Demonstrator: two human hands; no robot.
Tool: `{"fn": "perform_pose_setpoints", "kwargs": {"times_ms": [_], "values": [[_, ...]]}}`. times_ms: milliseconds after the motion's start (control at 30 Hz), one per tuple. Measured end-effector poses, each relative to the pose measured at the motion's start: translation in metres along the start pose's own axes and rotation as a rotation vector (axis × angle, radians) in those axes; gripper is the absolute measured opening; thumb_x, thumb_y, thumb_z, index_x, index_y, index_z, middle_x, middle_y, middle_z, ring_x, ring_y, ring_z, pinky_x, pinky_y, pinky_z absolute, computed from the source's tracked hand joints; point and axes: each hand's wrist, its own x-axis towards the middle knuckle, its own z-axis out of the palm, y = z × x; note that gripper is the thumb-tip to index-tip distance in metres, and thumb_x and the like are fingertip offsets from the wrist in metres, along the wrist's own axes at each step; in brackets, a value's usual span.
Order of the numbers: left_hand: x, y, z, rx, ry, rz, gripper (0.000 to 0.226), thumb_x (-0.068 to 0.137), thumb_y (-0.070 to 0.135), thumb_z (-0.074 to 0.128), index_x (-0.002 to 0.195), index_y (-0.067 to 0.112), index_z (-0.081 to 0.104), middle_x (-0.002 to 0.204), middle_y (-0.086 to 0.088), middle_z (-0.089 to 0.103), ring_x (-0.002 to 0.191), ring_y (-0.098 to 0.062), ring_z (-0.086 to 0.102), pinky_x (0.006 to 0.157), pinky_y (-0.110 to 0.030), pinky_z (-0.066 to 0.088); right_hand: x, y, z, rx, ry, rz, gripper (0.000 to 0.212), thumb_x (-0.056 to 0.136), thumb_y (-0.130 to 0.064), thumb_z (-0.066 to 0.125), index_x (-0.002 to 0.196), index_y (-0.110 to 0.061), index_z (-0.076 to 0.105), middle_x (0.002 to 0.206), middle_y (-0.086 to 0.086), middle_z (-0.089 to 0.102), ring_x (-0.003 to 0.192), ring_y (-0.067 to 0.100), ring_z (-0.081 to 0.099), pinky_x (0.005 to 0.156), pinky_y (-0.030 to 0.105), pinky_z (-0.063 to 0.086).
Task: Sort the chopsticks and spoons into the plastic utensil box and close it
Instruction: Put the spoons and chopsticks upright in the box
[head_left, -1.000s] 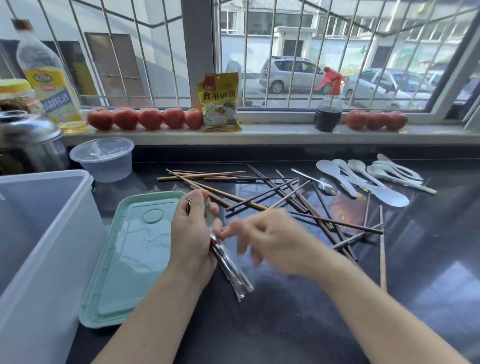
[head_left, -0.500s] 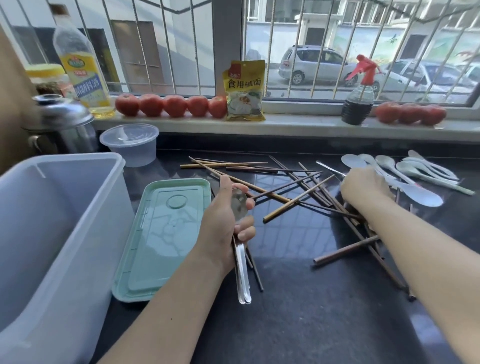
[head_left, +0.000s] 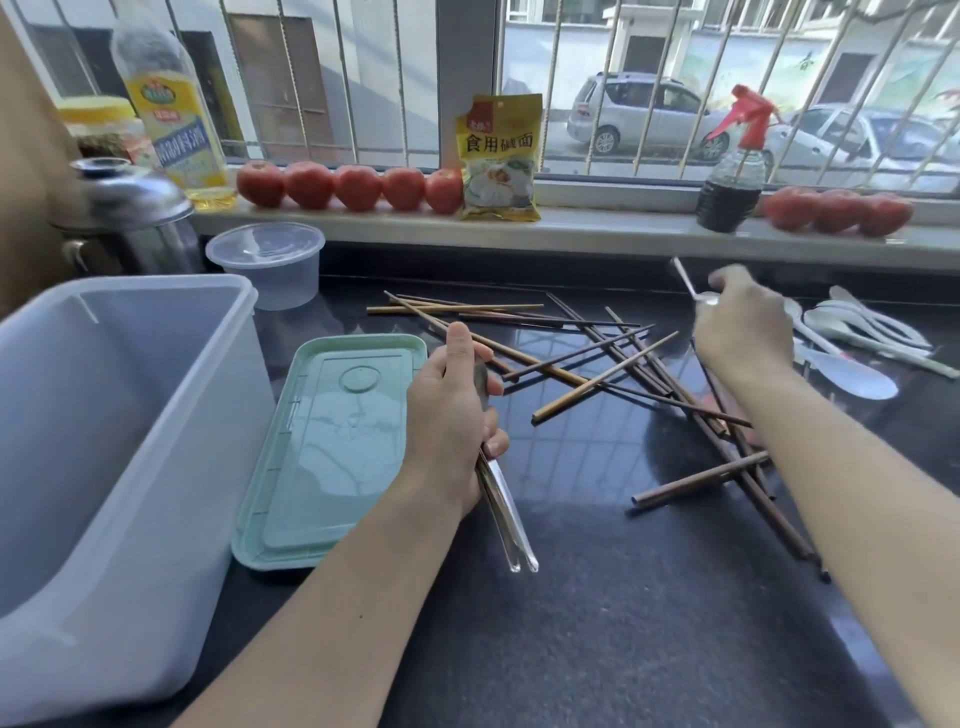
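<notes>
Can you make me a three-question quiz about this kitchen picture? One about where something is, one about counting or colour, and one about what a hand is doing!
1. Where is the green lid?
A. On the windowsill
B. Flat on the counter beside the big plastic box
C. Shut on the box

2. How many tomatoes sit left of the yellow packet?
A. Two
B. Five
C. Nine

3. What is the left hand doing?
A. Holding metal spoons
B. Lying empty on the counter
C. Holding the spray bottle

Answers: 1 B, the lid lies flat next to the open box. 2 B, five red ones stand in a row there. 3 A, shiny handles stick out below the closed fingers.
</notes>
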Motion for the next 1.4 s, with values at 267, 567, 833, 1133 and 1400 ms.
{"fn": "perform_pose_setpoints", "kwargs": {"times_ms": [267,567,833,1133,1400], "values": [[-0.002,0.001,0.000,0.107,-0.038,0.115,0.044,0.104,0.052,0.045,0.093,0.012,0.060,0.082,-0.011,0.053,0.041,-0.016,0.030,0.038,-0.024,0.032,-0.078,-0.075,-0.073,1.201,-0.533,0.074,0.020,0.085,-0.016,0.075,0.103,-0.009,0.071,0.078,0.003,0.063,0.063,0.012,0.057,0.063,0.025,0.054],[-0.016,0.005,0.010,0.076,-0.281,-0.150,0.053,0.103,0.056,0.044,0.100,0.007,0.066,0.075,-0.009,0.062,0.050,-0.019,0.054,0.050,-0.031,0.051,-0.114,-0.076,-0.053,0.933,-0.683,-0.209,0.031,0.101,-0.019,0.058,0.073,-0.015,0.069,0.048,-0.007,0.051,0.043,0.012,0.032,0.044,0.025,0.024],[-0.020,-0.005,0.013,0.109,-0.187,-0.190,0.060,0.105,0.053,0.039,0.112,0.000,0.065,0.069,-0.013,0.058,0.046,-0.019,0.052,0.043,-0.024,0.041,-0.144,-0.093,-0.013,0.544,-0.340,-0.231,0.011,0.089,-0.026,0.072,0.089,-0.025,0.061,0.062,-0.012,0.050,0.061,0.005,0.050,0.058,0.026,0.041],[-0.015,-0.005,0.011,0.112,-0.215,-0.074,0.020,0.105,0.027,0.053,0.108,0.012,0.066,0.078,-0.011,0.061,0.040,-0.015,0.040,0.039,-0.022,0.035,-0.149,-0.101,-0.013,1.216,-0.791,0.258,0.034,0.093,-0.019,0.071,0.117,-0.023,0.047,0.082,0.011,0.060,0.051,0.020,0.059,0.048,0.031,0.052],[-0.054,0.044,0.014,0.152,0.170,0.354,0.020,0.106,0.025,0.053,0.090,0.016,0.063,0.069,-0.003,0.061,0.042,-0.018,0.046,0.041,-0.028,0.042,-0.162,-0.114,-0.039,1.182,-0.875,-0.103,0.023,0.098,-0.040,0.057,0.110,-0.022,0.065,0.082,-0.003,0.067,0.074,0.013,0.064,0.073,0.036,0.056]]}}
